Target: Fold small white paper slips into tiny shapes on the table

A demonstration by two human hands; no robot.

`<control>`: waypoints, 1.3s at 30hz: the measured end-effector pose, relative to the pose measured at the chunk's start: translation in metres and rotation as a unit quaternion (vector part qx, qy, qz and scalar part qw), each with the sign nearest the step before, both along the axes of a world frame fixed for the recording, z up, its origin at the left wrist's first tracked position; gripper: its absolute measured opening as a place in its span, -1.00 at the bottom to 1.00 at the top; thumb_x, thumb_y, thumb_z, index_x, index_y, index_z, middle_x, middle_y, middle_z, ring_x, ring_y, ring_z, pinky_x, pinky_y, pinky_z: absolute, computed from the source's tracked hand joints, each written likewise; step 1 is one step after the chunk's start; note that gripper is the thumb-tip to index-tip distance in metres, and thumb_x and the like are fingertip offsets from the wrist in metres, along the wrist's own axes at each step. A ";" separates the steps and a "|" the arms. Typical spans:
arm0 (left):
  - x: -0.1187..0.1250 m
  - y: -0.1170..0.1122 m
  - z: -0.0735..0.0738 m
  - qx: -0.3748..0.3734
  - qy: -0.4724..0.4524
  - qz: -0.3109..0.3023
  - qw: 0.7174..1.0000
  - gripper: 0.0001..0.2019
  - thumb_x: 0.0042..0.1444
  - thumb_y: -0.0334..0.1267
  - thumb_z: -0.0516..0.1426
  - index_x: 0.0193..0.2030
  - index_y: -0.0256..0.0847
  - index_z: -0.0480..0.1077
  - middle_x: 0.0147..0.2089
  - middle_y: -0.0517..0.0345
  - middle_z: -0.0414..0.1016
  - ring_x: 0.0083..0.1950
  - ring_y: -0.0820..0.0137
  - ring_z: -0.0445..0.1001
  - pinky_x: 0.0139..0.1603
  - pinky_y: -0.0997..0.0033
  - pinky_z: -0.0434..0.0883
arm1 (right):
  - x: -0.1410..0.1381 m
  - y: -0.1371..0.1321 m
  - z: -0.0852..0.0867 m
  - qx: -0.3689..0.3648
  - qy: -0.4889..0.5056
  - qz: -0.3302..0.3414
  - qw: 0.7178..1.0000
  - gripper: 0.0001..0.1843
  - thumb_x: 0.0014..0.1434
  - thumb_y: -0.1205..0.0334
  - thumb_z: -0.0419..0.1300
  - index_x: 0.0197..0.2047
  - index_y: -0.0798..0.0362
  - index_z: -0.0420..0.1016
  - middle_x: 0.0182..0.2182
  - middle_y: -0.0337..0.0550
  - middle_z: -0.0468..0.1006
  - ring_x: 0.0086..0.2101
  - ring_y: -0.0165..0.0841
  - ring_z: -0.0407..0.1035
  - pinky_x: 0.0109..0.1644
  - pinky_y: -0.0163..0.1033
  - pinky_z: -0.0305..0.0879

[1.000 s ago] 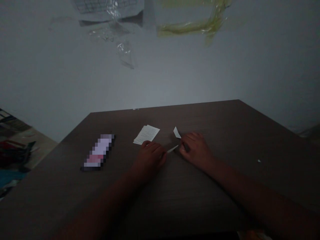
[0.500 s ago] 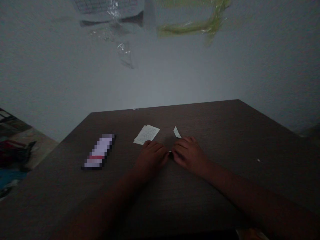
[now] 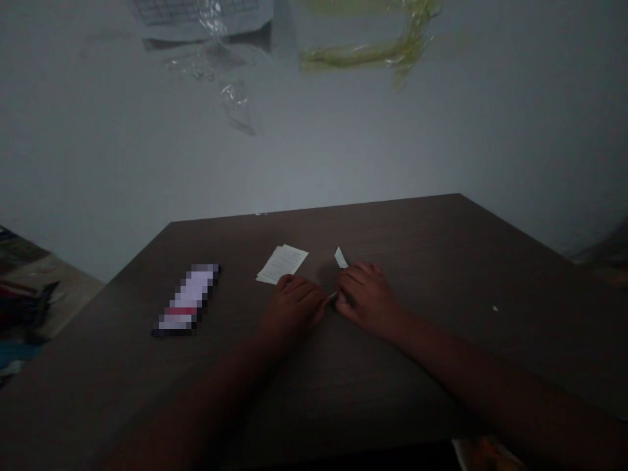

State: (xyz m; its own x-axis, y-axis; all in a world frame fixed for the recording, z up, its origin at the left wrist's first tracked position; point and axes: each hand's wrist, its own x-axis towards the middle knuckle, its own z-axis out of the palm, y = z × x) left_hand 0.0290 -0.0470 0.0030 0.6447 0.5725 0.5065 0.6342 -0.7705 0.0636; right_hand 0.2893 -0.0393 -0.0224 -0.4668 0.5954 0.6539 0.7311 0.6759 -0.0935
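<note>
The person's left hand [image 3: 297, 307] came in over the worktop [image 3: 417, 242] with its fingers curled down. Its grip was nearly closed, the fingertips drawn together on the near end of a thin, pale strip [image 3: 332, 296], which looked like paper. Only a short length of the strip showed, bridging the narrow gap between the two hands and slanting up toward the right one.

The right hand [image 3: 366, 294] lay just beside it, knuckles up, fingers bent and close together. The strip's far end met the edge of these fingers or passed beneath them. Whether the right grip was clamped on the strip or only resting against it could not be told, because the back of the hand hid the thumb and finger pads.

A small white slip [image 3: 341, 258] stood just beyond the right hand's fingers, its lower end reaching their edge in the view; contact there was unclear. Beyond the left hand lay a small stack of printed papers [image 3: 282, 261], its sheets slightly fanned, the near edge partly behind the knuckles. A phone [image 3: 188, 299], its screen pixelated, lay farther left, apart from both hands. A tiny white scrap [image 3: 495, 308] lay well to the right, beyond the right forearm.
</note>
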 end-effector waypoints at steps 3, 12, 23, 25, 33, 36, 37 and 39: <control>-0.007 0.006 -0.001 0.005 -0.006 0.003 1.000 -0.83 0.68 -0.37 0.25 0.03 -0.11 0.69 -0.05 0.09 0.84 0.00 0.16 0.74 0.26 0.06 0.53 | 0.010 0.009 0.000 -0.010 0.020 -0.027 0.999 -0.90 0.44 0.35 0.38 -0.13 -0.06 0.64 -0.07 0.02 0.79 0.00 0.01 0.58 0.10 0.08 0.38; -0.014 0.015 -0.004 0.005 -0.010 -0.002 1.000 -0.82 0.69 -0.35 0.23 0.06 -0.10 0.71 -0.04 0.07 0.82 0.02 0.12 0.71 0.21 0.04 0.58 | 0.018 0.004 0.000 -0.009 0.049 0.014 0.999 -0.76 0.55 0.25 0.40 0.22 -0.04 0.77 0.17 0.12 0.81 0.16 0.10 0.61 0.28 0.22 0.52; -0.010 0.009 -0.007 -0.060 -0.001 0.006 0.998 -0.79 0.58 -0.44 0.24 0.12 -0.11 0.71 0.07 0.02 0.83 0.12 0.09 0.74 0.32 0.00 0.58 | 0.013 0.002 -0.006 -0.033 0.012 0.071 0.997 -0.87 0.68 0.27 0.37 0.12 -0.09 0.80 0.02 -0.04 0.84 0.10 -0.03 0.61 0.23 0.15 0.52; -0.006 0.008 -0.008 -0.065 0.000 0.008 0.998 -0.84 0.52 -0.44 0.28 0.03 -0.11 0.69 0.07 0.02 0.83 0.12 0.08 0.75 0.28 0.01 0.59 | 0.010 0.002 -0.009 -0.030 0.023 0.087 0.996 -0.88 0.68 0.28 0.37 0.10 -0.08 0.79 0.00 -0.05 0.83 0.08 -0.05 0.61 0.22 0.13 0.52; 0.014 -0.006 0.001 -0.099 0.025 0.034 0.994 -0.85 0.46 -0.49 0.29 -0.03 -0.12 0.57 0.00 0.03 0.80 0.09 0.02 0.77 0.27 -0.03 0.61 | -0.001 -0.005 -0.013 -0.009 0.040 0.122 0.992 -0.88 0.60 0.37 0.39 0.05 -0.06 0.74 -0.01 -0.05 0.82 0.06 -0.05 0.63 0.20 0.10 0.57; 0.014 -0.006 0.004 -0.097 0.032 0.043 0.994 -0.83 0.45 -0.50 0.27 -0.06 -0.11 0.52 -0.02 0.02 0.76 0.08 0.02 0.76 0.25 -0.05 0.60 | -0.002 -0.008 -0.009 0.003 0.035 0.128 0.991 -0.87 0.61 0.38 0.37 0.05 -0.04 0.74 0.01 -0.04 0.82 0.07 -0.06 0.64 0.21 0.11 0.59; 0.013 -0.004 0.003 -0.094 0.032 0.048 0.994 -0.83 0.44 -0.51 0.27 -0.07 -0.11 0.51 -0.02 0.02 0.76 0.08 0.02 0.75 0.24 -0.06 0.59 | -0.002 -0.008 -0.008 0.005 0.037 0.126 0.991 -0.87 0.62 0.37 0.36 0.06 -0.03 0.74 0.01 -0.03 0.83 0.08 -0.06 0.65 0.22 0.11 0.59; 0.009 0.001 0.001 -0.087 0.028 0.065 0.994 -0.82 0.41 -0.51 0.28 -0.07 -0.11 0.50 -0.02 0.02 0.74 0.09 0.02 0.74 0.25 -0.07 0.58 | 0.000 -0.009 -0.006 -0.001 0.042 0.119 0.992 -0.83 0.66 0.37 0.31 0.08 -0.04 0.75 0.02 -0.03 0.83 0.09 -0.06 0.66 0.23 0.12 0.60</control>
